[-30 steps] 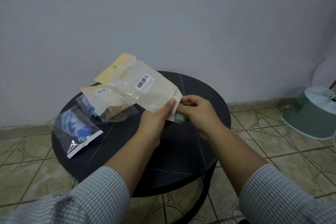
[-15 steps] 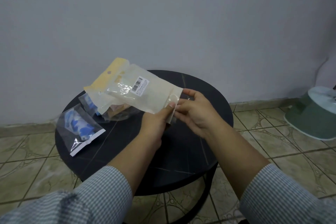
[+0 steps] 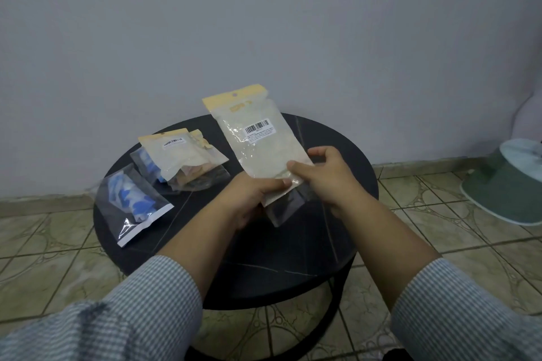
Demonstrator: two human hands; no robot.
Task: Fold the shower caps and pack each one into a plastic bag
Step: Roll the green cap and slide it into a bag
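Observation:
I hold a plastic bag (image 3: 261, 143) with a yellow header and a barcode label upright above the round black table (image 3: 337, 155). A pale folded shower cap fills it. My left hand (image 3: 252, 193) pinches its bottom edge from below, and my right hand (image 3: 325, 176) grips the lower right corner. A clear flap hangs under the bag. On the table's left lie a clear bag with a blue shower cap (image 3: 132, 202) and a pile of packed bags (image 3: 181, 158).
The table stands against a grey wall on a tiled floor (image 3: 440, 228). A pale green overturned tub (image 3: 510, 182) sits on the floor at the right. The pile of bags takes up the table's left half.
The bag swung from lying tilted to the left to standing nearly upright. My right hand shifted from the bag's open end to its lower right corner.

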